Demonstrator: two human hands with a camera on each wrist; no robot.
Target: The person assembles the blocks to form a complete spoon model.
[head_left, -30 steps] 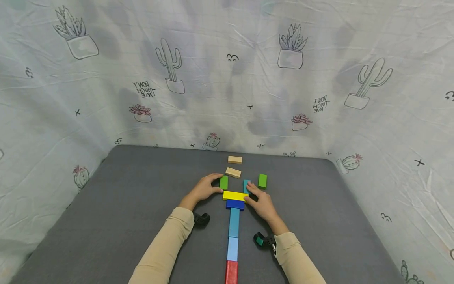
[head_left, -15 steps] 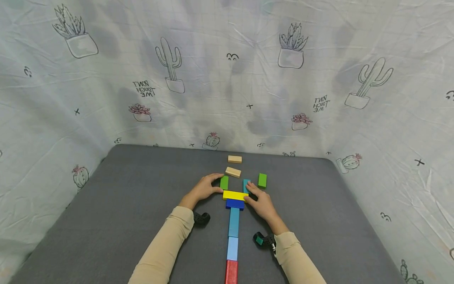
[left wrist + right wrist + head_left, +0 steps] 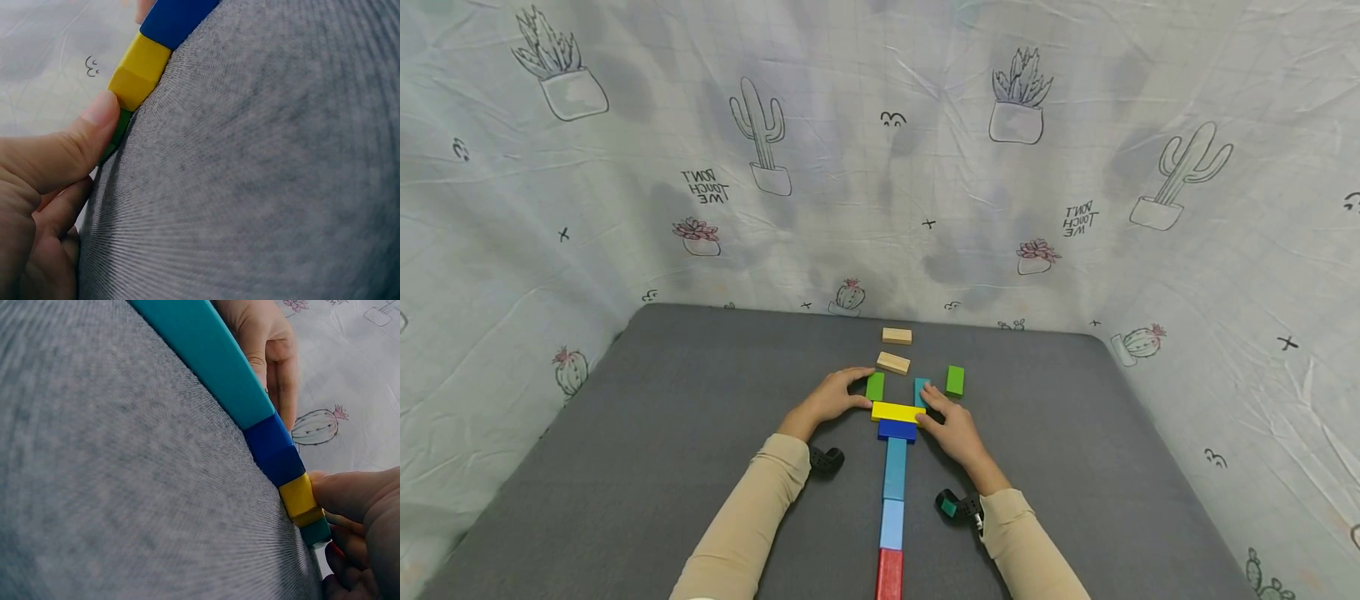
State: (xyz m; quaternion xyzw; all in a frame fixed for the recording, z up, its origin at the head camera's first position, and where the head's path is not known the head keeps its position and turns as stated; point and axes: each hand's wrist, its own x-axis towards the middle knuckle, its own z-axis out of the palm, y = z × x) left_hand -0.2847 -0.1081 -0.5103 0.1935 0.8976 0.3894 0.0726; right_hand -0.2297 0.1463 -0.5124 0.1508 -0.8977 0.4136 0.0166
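My left hand [image 3: 826, 402] is at the centre of the head view, its thumb and forefinger bent about the near and far ends of the left green block [image 3: 875, 387], gripping it. In the left wrist view my thumb tip [image 3: 101, 110] also lies against the end of the yellow block [image 3: 136, 74], and it partly hides the green one.

My right hand [image 3: 955, 429], a little right of centre, grips the short teal block [image 3: 921, 392] with bent fingers, forefinger over its far part, while my thumb rests on the yellow block's right end. How hard I squeeze with either hand, I can't tell.

The yellow block lies crosswise between my hands, with the green and short teal blocks just above it in the head view, one near each end. Below it, the dark blue block [image 3: 897, 431] touches it, then come the long teal block [image 3: 895, 468], the light blue block [image 3: 892, 524] and the red block [image 3: 890, 573], end to end down to the lower edge.

Upper centre, two pale wooden blocks [image 3: 892, 363] lie apart on the grey table [image 3: 647, 467]; another green block [image 3: 955, 381] sits right of the short teal one. A cactus-printed cloth [image 3: 880, 183] fills the upper frame.
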